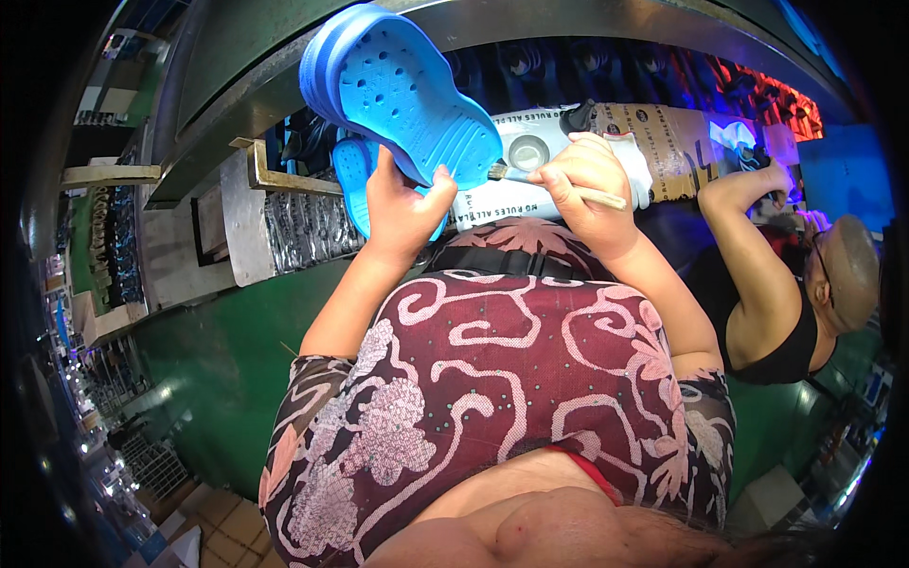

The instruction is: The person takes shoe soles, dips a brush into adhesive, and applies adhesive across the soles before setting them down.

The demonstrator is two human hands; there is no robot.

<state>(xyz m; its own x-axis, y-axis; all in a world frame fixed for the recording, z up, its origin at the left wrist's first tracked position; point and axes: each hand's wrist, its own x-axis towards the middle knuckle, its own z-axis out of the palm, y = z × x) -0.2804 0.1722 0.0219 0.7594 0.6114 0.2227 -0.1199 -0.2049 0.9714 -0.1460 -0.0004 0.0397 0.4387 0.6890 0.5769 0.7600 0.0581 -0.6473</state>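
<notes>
My left hand (405, 197) grips a blue clog (402, 99) by its near end, with the thumb on the footbed. The clog is tilted, its holed upper part pointing away to the left. In my right hand (597, 185) is a small paintbrush (607, 199), pinched by its pale handle. Its dark bristle tip is at the near end of the clog; I cannot tell whether they touch. A second blue clog (351, 170) lies below the first, partly hidden behind my left hand and wrist.
A round metal dish (528, 151) sits on a white printed sheet (516, 202) before me. Brown printed cardboard (663, 142) covers the bench to its right. Dark shoes (587, 62) line the back under a metal rail (530, 19). A co-worker (772, 284) works at the right.
</notes>
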